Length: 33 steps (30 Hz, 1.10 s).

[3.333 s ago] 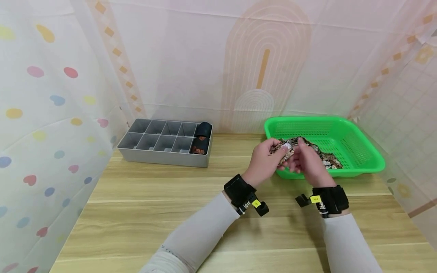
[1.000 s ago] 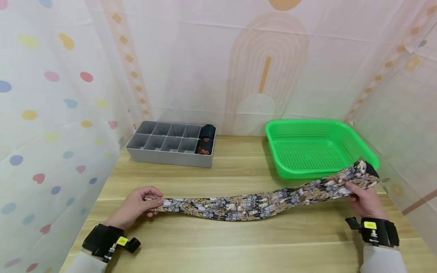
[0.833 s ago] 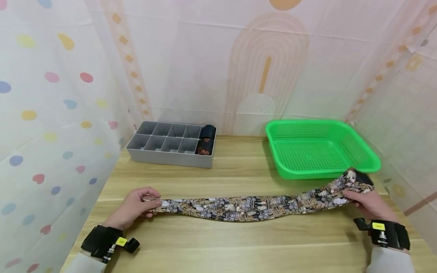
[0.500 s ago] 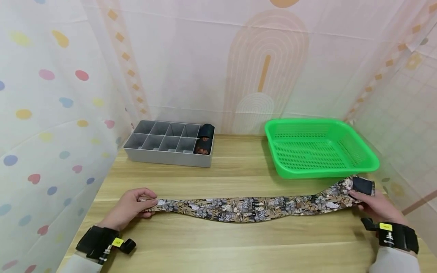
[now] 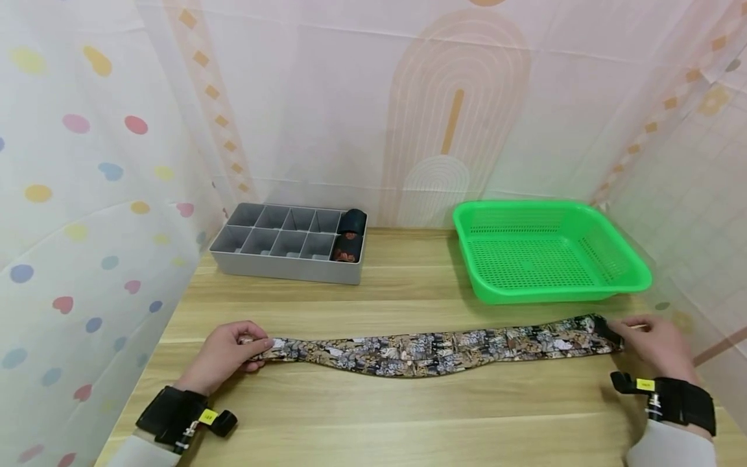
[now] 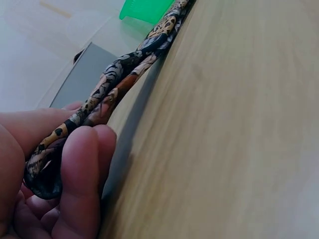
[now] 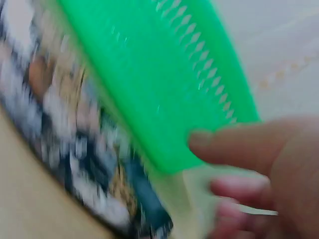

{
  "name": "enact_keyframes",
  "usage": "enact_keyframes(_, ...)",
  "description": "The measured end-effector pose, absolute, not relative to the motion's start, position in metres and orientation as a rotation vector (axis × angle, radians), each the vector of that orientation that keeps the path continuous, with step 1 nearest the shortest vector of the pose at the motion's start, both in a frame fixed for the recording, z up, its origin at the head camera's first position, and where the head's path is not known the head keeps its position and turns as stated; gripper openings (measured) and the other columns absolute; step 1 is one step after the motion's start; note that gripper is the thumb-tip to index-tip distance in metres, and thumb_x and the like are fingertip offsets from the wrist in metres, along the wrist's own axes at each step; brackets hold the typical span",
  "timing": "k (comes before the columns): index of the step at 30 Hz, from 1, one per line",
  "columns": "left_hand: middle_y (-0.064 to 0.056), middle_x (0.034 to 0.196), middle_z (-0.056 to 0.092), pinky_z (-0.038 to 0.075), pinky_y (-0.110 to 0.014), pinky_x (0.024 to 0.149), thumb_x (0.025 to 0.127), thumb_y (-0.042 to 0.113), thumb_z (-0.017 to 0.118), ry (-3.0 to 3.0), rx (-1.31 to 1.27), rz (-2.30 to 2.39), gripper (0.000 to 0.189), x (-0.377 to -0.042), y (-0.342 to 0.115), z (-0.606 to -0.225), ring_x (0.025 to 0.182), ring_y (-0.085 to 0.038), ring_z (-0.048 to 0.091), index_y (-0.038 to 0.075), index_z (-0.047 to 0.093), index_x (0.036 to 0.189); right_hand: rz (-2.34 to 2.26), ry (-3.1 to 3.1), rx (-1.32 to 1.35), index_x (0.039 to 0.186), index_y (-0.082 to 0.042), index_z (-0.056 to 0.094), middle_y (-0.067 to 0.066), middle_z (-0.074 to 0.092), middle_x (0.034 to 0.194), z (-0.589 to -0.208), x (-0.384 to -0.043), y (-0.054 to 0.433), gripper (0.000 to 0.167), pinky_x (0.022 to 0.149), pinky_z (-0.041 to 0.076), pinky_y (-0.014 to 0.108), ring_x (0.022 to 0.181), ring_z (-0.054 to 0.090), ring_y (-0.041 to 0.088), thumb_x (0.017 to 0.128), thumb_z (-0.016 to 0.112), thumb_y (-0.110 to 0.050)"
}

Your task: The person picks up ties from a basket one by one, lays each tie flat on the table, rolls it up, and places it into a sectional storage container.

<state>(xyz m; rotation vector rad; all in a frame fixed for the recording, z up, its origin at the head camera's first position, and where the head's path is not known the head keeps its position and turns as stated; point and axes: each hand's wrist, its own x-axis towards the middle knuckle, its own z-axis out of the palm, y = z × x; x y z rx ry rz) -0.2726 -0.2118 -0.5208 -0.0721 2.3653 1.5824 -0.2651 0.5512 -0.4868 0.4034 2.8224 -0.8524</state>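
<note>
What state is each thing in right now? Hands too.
Patterned cloth strip: unrolled, stretched out lengthwise
Gray organizer: open-topped, only the two right-end compartments filled
Dark rolls: rolled up, one in each of those compartments
Green basket: upright, nothing visible inside
Left hand: pinching the strip's left end
Right hand: open, just off the strip's right end

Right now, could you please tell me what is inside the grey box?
At its right end, the grey box holds a dark rear roll and a dark front roll with orange-brown patterning. They cover the box's bottom beneath them, so that part cannot be seen.
</note>
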Motion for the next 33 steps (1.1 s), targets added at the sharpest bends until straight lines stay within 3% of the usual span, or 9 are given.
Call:
enact_keyframes(4,-0.006,0.088,0.068,0.063,-0.033,0.066,0.098,0.022,0.078,2.401,-0.081,1.56,0.029,-0.271,-0.209,-0.52,0.066,-0.015,0.07,-0.003,0.07,0.109,-0.885,2.677,0.224,0.126,0.007,0.067,0.009,0.069,0.091,-0.491,-0.273,0.537,0.06,0.067,0.052,0.033,0.076,0.064,0.017,0.105,0.062,-0.05)
enact_keyframes(7,-0.006,0.087,0.067,0.063,-0.033,0.065,0.098,0.023,0.078,2.413,-0.088,1.555,0.029,-0.271,-0.209,-0.521,0.064,-0.015,0.069,-0.003,0.069,0.108,-0.987,2.63,0.188,0.116,0.004,0.068,0.003,0.063,0.079,-0.498,-0.276,0.529,0.044,0.062,0.055,0.031,0.067,0.061,0.014,0.104,0.068,-0.038)
enact_keyframes(11,-0.006,0.085,0.066,0.062,-0.033,0.064,0.097,0.024,0.079,2.426,-0.09,1.558,0.03,-0.27,-0.21,-0.521,0.063,-0.015,0.068,-0.003,0.07,0.107,-1.008,2.725,0.094,0.104,0.002,0.069,0.003,0.063,0.077,-0.504,-0.275,0.526,0.027,0.063,0.051,0.028,0.066,0.059,0.012,0.106,0.066,-0.025)
enact_keyframes(19,-0.008,0.084,0.069,0.06,-0.032,0.061,0.097,0.025,0.079,2.42,-0.055,1.541,0.032,-0.271,-0.209,-0.521,0.061,-0.016,0.067,-0.002,0.069,0.108,-0.994,2.829,0.279,0.11,0.011,0.067,0.003,0.069,0.081,-0.504,-0.277,0.532,0.039,0.063,0.051,0.027,0.068,0.062,0.01,0.112,0.051,-0.025)
enact_keyframes(26,-0.008,0.095,0.075,0.064,-0.032,0.07,0.098,0.015,0.077,2.336,-0.007,1.592,0.032,-0.273,-0.213,-0.521,0.076,-0.014,0.073,-0.007,0.066,0.118,-1.006,2.864,0.421,0.11,0.01,0.068,0.0,0.07,0.078,-0.509,-0.276,0.535,0.038,0.062,0.048,0.026,0.068,0.06,0.008,0.109,0.055,-0.025)
enact_keyframes(33,-0.008,0.108,0.079,0.065,-0.033,0.08,0.101,0.012,0.073,2.249,0.001,1.727,0.045,-0.269,-0.211,-0.521,0.091,-0.013,0.077,-0.012,0.055,0.134,-0.969,2.953,0.499,0.113,0.01,0.068,0.002,0.071,0.078,-0.511,-0.271,0.542,0.041,0.059,0.046,0.027,0.065,0.06,0.008,0.108,0.059,-0.029)
